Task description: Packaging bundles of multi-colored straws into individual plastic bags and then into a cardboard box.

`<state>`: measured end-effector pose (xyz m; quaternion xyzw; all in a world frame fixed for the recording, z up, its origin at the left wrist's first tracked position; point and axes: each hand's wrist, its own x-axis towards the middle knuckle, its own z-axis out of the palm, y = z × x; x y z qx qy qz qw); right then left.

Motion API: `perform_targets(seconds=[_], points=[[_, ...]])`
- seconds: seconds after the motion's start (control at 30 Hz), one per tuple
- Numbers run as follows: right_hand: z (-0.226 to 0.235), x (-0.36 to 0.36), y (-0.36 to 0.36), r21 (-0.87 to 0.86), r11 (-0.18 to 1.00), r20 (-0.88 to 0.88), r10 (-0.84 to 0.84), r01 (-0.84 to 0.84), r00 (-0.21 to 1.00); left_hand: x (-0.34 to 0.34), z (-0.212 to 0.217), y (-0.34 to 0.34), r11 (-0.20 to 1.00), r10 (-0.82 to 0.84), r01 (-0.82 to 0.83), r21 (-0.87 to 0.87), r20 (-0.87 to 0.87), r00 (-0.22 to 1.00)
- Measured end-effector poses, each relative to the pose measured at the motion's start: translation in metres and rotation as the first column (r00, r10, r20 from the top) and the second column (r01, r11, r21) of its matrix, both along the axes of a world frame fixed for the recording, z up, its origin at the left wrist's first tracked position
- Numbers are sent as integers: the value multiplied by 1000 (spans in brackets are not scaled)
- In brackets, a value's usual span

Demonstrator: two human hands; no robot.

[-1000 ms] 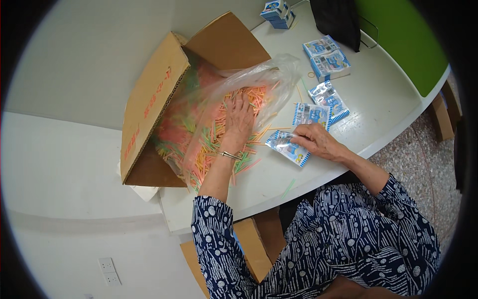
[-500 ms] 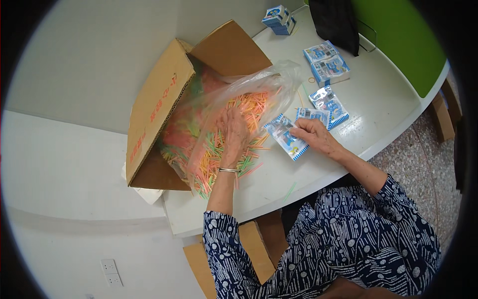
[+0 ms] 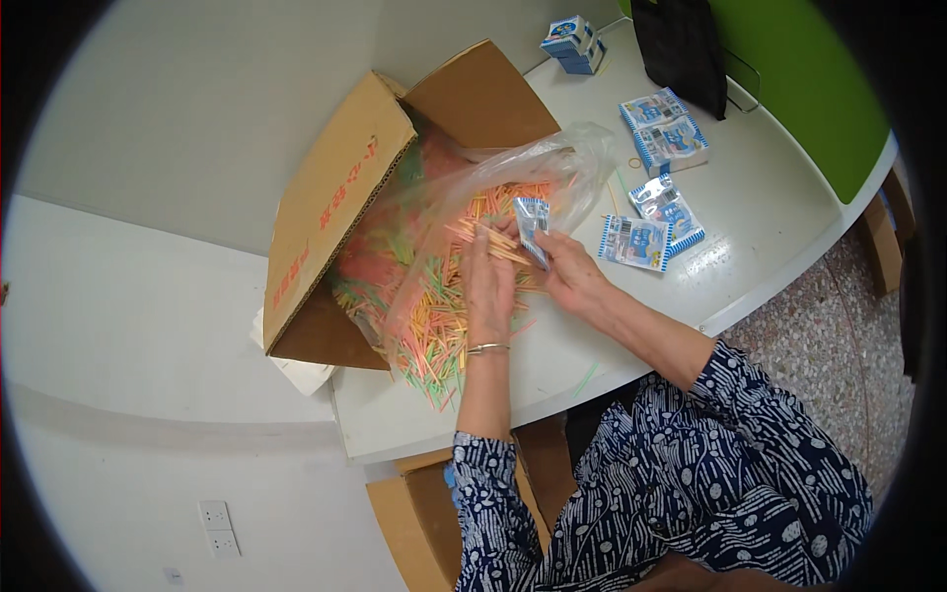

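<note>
Packet [image 3: 532, 223], blue-printed, in right fingers [image 3: 553, 249]

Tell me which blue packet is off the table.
The packet in the right hand, beside the sticks in the left hand; the other packets rest on the table.

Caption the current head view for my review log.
Left hand holds a bunch of thin sticks over the pile; right hand holds a small blue-and-white packet close by.

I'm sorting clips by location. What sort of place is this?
Probably a small indoor workroom, though the pictures can't confirm that: an open cardboard box, a heap of thin coloured sticks and several blue-and-white packets share a white table.
</note>
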<state>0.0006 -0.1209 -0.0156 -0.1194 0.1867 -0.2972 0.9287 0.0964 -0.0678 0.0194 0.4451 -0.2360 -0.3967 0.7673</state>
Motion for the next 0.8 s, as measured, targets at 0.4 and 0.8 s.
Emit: perform_targets(seconds=[0.4, 0.8], points=[[-6, 15, -3, 14, 1000, 103, 15, -16, 995, -30, -21, -2, 968, 249, -250, 31, 25, 968], [10, -10, -8, -298, 954, -32, 19, -27, 999, 1, -21, 12, 954, 247, -287, 88, 315, 917]])
